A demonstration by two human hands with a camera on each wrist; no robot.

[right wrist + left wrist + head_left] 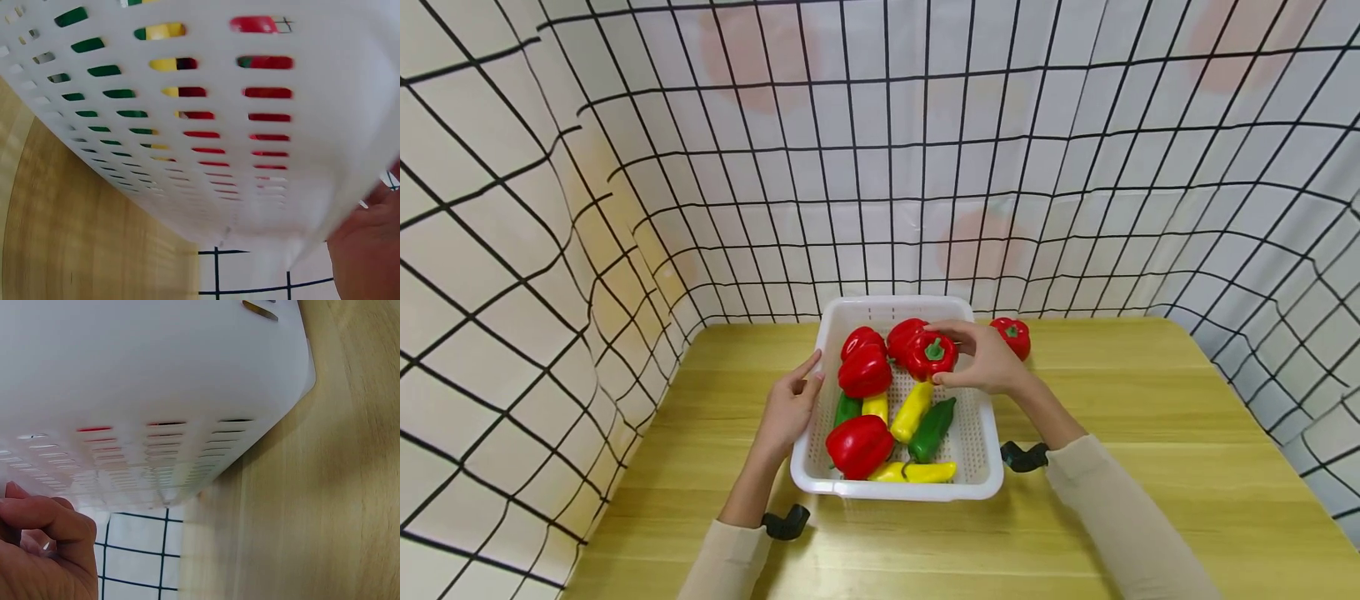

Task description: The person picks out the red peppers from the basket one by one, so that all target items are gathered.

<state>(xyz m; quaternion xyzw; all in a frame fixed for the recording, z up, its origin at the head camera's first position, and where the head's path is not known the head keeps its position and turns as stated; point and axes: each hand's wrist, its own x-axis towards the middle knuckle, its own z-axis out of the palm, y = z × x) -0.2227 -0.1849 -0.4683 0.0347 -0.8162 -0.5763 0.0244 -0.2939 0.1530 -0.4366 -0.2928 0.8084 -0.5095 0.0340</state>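
Observation:
A white plastic basket [992, 454] with slotted walls stands on the table, holding red bell peppers, long yellow peppers and green peppers. My left hand [787, 408] grips its left rim, thumb and fingers at the edge; the left wrist view shows bent fingers beside the slotted wall [125, 375]. Over the basket's back right part, my right hand [988, 360] holds a red bell pepper [934, 357] between thumb and fingers, its green stem facing up. Another red bell pepper [907, 335] lies right behind it. In the right wrist view, the basket wall [337, 62] hides most of that hand.
Outside the basket, a red bell pepper [1013, 333] sits on the wooden table [1150, 467] behind my right hand. Inside lie a large red bell pepper [859, 446], a green pepper [932, 429] and a yellow pepper [912, 412]. A white cloth with black grid lines [887, 167] encloses the back and sides.

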